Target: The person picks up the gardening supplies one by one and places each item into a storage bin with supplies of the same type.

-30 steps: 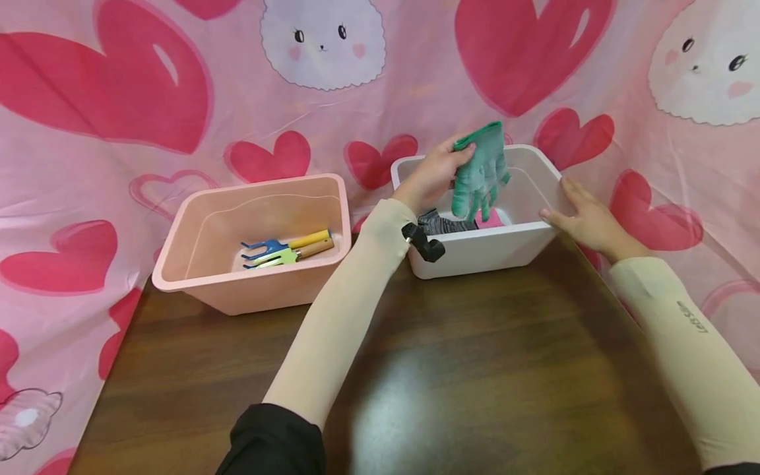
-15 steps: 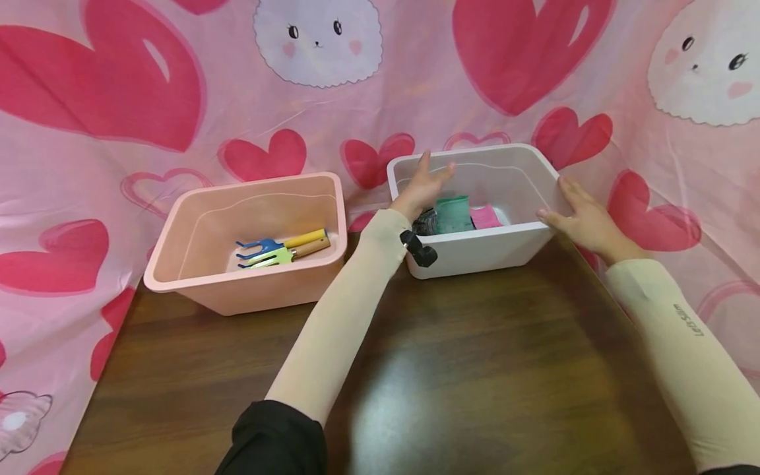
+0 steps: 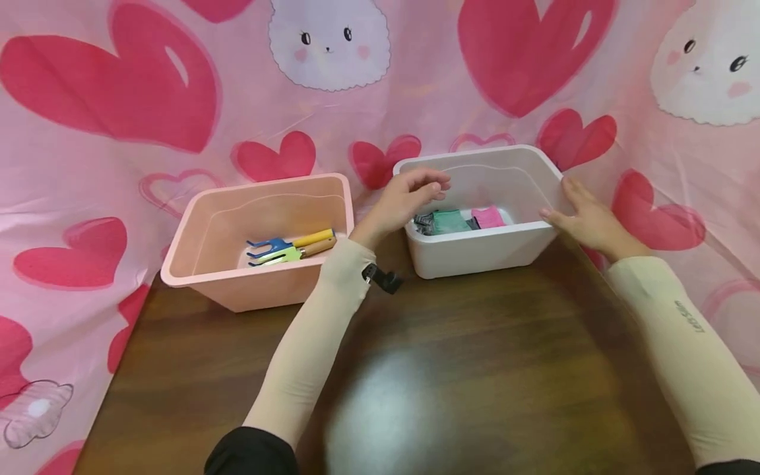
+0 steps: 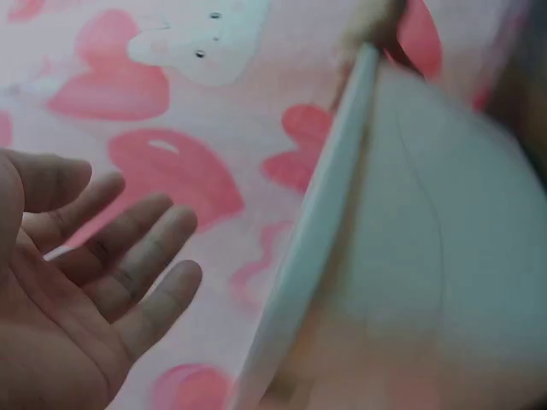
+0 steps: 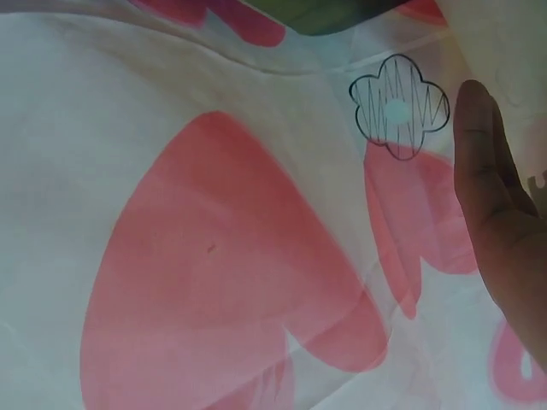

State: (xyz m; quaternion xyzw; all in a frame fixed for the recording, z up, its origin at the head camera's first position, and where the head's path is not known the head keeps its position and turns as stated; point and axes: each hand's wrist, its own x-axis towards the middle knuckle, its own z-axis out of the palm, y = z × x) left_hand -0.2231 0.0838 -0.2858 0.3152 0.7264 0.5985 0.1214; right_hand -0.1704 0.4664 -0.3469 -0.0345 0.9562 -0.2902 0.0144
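My left hand [image 3: 406, 198] hovers over the near left corner of the white bin [image 3: 475, 254], palm bare and fingers loosely bent, holding nothing. In the left wrist view its relaxed fingers spread beside the bin's rim. Inside that bin lie a green glove [image 3: 450, 222], a pink cloth item [image 3: 488, 217] and a dark grey knit item [image 3: 424, 224], partly covered. My right hand [image 3: 588, 218] rests against the bin's right end, thumb at the front corner and fingers extended along the outer wall.
To the left stands a pink bin [image 3: 255, 290]. In it lie a blue hand fork with a yellow handle [image 3: 315, 237] and a light green fork with a wooden handle [image 3: 319, 247]. Both bins sit on a dark wooden table [image 3: 475, 369] before a heart-print cloth [image 3: 415, 99].
The green glove, earlier held up by my left hand, has dropped into the white bin. My left hand has since pulled back toward the left. My right hand has stayed in place.
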